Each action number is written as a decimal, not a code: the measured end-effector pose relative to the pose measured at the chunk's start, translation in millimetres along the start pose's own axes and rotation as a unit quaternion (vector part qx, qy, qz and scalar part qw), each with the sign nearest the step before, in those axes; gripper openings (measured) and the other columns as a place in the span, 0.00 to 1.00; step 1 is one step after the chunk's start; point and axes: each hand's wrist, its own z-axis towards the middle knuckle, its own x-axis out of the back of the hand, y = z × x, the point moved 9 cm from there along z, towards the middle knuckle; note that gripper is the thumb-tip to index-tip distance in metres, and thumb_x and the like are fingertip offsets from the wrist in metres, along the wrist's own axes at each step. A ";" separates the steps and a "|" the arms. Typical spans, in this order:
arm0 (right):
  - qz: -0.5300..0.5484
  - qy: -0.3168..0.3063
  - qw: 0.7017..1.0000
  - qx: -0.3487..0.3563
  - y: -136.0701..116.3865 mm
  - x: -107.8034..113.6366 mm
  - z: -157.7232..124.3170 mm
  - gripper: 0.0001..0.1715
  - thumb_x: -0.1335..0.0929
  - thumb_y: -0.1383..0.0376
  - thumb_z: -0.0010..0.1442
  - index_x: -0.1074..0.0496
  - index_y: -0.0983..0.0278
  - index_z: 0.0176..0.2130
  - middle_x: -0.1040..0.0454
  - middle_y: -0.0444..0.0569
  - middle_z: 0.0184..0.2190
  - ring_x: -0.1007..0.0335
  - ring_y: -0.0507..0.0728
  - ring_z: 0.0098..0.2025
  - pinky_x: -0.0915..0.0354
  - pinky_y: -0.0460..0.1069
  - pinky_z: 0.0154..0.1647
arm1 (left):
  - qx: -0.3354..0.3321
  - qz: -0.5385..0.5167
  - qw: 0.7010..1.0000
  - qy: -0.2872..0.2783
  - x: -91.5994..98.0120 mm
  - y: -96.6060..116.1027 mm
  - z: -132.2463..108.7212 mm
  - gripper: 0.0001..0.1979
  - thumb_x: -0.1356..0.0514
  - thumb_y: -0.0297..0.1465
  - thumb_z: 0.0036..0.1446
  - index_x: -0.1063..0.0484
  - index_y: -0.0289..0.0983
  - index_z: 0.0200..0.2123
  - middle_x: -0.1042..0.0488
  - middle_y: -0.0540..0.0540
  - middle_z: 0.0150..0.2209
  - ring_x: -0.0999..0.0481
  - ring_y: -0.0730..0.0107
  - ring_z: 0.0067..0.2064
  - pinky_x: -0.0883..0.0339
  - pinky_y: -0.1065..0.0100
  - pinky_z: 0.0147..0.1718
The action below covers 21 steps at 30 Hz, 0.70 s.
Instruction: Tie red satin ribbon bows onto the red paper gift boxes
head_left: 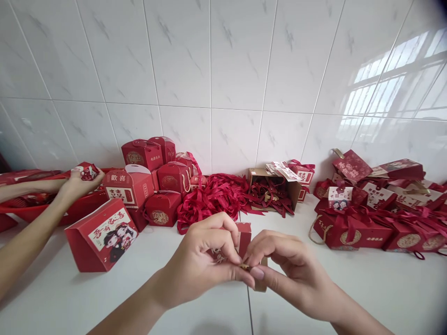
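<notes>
My left hand (206, 260) and my right hand (293, 272) meet over the front of the table, each closed in a pinch. Between the fingertips shows a small gold-coloured piece (245, 266), mostly covered, so its kind is unclear. Directly behind my fingers is a small red box (244, 235) with a brown side, partly hidden by both hands. Just beyond lies a heap of dark red ribbons (223, 197). A cardboard box (299, 197) on its side holds more ribbons with small gold pieces among them.
At left, another person's hand (75, 186) holds a red packet (88, 171) over a red tray (73, 214). A red gift box with a printed couple (104, 237) stands nearer. Stacked red boxes (143, 156) are behind it; ribboned boxes (352, 230) line the right. A tiled wall closes the back.
</notes>
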 end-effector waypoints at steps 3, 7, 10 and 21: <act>0.072 -0.010 0.997 -0.040 9.6 -3.6 -0.9 0.03 0.30 0.68 0.57 0.27 0.64 0.35 0.27 0.48 0.31 0.30 0.50 0.26 0.31 0.47 0.27 | 0.021 0.022 1.000 -0.007 0.5 -2.3 0.1 0.13 0.28 0.28 0.38 0.31 0.35 0.20 0.36 0.51 0.28 0.32 0.76 0.28 0.33 0.74 0.24; 0.191 -0.010 0.974 -0.121 27.4 -9.0 -0.8 0.07 0.26 0.67 0.51 0.27 0.64 0.32 0.25 0.46 0.26 0.27 0.52 0.26 0.30 0.47 0.27 | -0.031 0.071 0.997 -0.023 -3.2 9.4 0.5 0.11 0.30 0.28 0.43 0.31 0.35 0.21 0.36 0.51 0.26 0.34 0.77 0.26 0.37 0.74 0.22; 0.239 -0.013 0.957 -0.164 35.3 -13.5 0.4 0.09 0.24 0.67 0.47 0.27 0.65 0.29 0.26 0.44 0.23 0.28 0.51 0.25 0.32 0.46 0.28 | -0.085 0.142 0.986 -0.030 -7.0 20.4 0.2 0.11 0.31 0.29 0.45 0.31 0.36 0.21 0.34 0.51 0.23 0.35 0.75 0.26 0.38 0.72 0.24; 0.322 -0.014 0.934 -0.157 37.5 -11.3 5.3 0.07 0.25 0.65 0.49 0.25 0.66 0.27 0.28 0.43 0.22 0.34 0.48 0.24 0.39 0.43 0.27 | -0.097 0.096 0.988 -0.079 -5.5 23.2 1.0 0.13 0.45 0.20 0.58 0.28 0.37 0.43 0.25 0.44 0.35 0.25 0.70 0.37 0.29 0.70 0.36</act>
